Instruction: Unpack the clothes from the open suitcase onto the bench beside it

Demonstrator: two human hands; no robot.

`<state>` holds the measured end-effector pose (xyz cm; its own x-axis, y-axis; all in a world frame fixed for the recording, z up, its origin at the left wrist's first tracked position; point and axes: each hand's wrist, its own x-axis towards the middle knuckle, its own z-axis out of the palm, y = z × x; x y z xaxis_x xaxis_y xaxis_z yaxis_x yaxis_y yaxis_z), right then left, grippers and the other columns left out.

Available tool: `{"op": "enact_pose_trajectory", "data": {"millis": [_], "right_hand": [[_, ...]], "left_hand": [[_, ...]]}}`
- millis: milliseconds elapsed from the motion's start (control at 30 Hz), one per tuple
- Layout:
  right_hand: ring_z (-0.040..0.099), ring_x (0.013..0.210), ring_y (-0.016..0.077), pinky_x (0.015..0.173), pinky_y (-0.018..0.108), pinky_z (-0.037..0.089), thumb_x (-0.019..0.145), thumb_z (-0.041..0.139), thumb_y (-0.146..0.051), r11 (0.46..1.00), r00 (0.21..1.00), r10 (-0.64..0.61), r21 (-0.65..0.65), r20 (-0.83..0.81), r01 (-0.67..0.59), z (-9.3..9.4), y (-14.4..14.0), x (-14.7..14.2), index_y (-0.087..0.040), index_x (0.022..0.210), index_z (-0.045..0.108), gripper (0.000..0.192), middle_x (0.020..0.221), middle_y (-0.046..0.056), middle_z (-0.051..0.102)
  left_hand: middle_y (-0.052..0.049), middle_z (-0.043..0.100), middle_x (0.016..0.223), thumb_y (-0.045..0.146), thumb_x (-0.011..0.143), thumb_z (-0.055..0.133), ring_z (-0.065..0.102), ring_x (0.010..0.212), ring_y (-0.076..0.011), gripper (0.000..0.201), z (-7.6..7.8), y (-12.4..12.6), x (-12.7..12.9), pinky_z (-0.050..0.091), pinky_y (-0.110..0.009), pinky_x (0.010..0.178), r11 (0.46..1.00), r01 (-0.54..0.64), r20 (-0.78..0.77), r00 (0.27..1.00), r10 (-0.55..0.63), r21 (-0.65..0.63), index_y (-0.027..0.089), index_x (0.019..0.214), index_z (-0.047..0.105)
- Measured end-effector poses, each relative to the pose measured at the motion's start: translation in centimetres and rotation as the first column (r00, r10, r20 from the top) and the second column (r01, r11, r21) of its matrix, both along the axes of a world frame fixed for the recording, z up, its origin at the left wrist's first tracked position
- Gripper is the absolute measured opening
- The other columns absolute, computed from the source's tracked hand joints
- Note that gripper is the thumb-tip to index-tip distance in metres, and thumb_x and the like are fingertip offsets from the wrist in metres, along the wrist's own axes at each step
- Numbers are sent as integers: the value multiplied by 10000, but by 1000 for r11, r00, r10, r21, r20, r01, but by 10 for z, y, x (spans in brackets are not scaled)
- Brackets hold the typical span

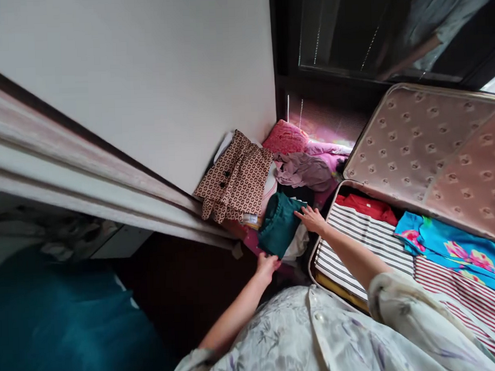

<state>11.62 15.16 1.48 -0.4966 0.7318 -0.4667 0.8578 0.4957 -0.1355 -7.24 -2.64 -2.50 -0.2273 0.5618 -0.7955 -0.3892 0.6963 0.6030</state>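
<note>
Left hand gripping near edge of folded teal garment, fingers curled on it. Right hand open, fingertips touching garment's far right corner. Garment on clothes pile, just left of open suitcase. Brown patterned top further left, against wall. Left grip probably closed; partly hidden.

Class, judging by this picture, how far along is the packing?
Done: striped cloth, a red garment and a blue floral one lie in the open suitcase. In hand: both the left hand and right hand touch the teal garment. Left: a patterned garment and pink clothes outside.
</note>
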Motion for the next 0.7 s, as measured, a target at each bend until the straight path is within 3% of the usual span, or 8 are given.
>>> {"op": "enact_pose_trajectory", "data": {"millis": [100, 167, 267, 333, 433, 533, 600, 700], "right_hand": [[324, 1487, 359, 1124, 551, 352, 943, 437, -113, 992, 992, -58, 109, -109, 70, 5, -17, 2, -276, 1627, 344, 709, 1614, 197, 384], [353, 1460, 343, 1131, 523, 361, 935, 474, -149, 977, 974, -99, 165, -203, 133, 16, -33, 15, -267, 1638, 313, 731, 1599, 188, 408], [433, 1378, 323, 1109, 493, 404, 929, 513, -194, 934, 928, -188, 234, -321, 270, 24, -68, 56, -258, 1605, 378, 692, 1549, 171, 467], [485, 1313, 313, 1081, 487, 436, 939, 491, -197, 866, 879, -278, 294, -388, 404, 17, -98, 98, -233, 1550, 457, 612, 1503, 167, 511], [542, 1240, 303, 1054, 466, 473, 926, 472, -190, 705, 767, -468, 338, -439, 623, 0, -147, 180, -176, 1446, 549, 526, 1422, 168, 580], [585, 1167, 300, 1033, 447, 496, 888, 456, -173, 546, 643, -630, 341, -435, 765, -12, -198, 269, -140, 1335, 609, 473, 1287, 182, 651], [602, 1106, 309, 1013, 474, 504, 858, 429, -145, 446, 560, -715, 344, -419, 826, -13, -228, 325, -120, 1280, 629, 467, 1186, 194, 673], [601, 1060, 324, 999, 514, 502, 839, 424, -130, 303, 425, -824, 342, -375, 890, -14, -265, 395, -80, 1265, 631, 476, 1133, 217, 667]], "left_hand": [[-64, 735, 845, 212, 796, 757, 773, 801, -246, 427, -8, -25, -19, 596, -387, 815, 993, 92, -63, 993, -96, -71, 243, 1161, 537], [-78, 744, 855, 280, 819, 727, 768, 770, -242, 409, -10, -32, -35, 604, -394, 795, 983, 181, -232, 955, -186, -43, 231, 1173, 528], [-98, 746, 860, 417, 789, 695, 758, 785, -252, 394, -11, -24, -48, 613, -419, 818, 937, 320, -506, 837, -211, 137, 201, 1093, 568], [-121, 755, 922, 494, 768, 673, 757, 828, -254, 430, -7, -9, -42, 619, -425, 837, 868, 407, -574, 798, -185, 286, 185, 1058, 597], [-134, 760, 1001, 526, 785, 653, 757, 863, -247, 428, 10, 16, -5, 626, -408, 838, 734, 532, -592, 775, -222, 421, 178, 1033, 637], [-107, 765, 975, 485, 819, 635, 749, 851, -233, 350, 30, 30, 53, 622, -389, 824, 569, 689, -604, 703, -374, 449, 189, 1003, 668], [-84, 762, 932, 444, 831, 621, 739, 836, -221, 302, 39, 31, 96, 618, -363, 785, 424, 793, -599, 609, -520, 438, 194, 989, 681], [-62, 751, 898, 359, 842, 611, 719, 780, -194, 231, 41, 21, 154, 599, -319, 716, 173, 904, -612, 395, -685, 391, 189, 978, 687]]}}
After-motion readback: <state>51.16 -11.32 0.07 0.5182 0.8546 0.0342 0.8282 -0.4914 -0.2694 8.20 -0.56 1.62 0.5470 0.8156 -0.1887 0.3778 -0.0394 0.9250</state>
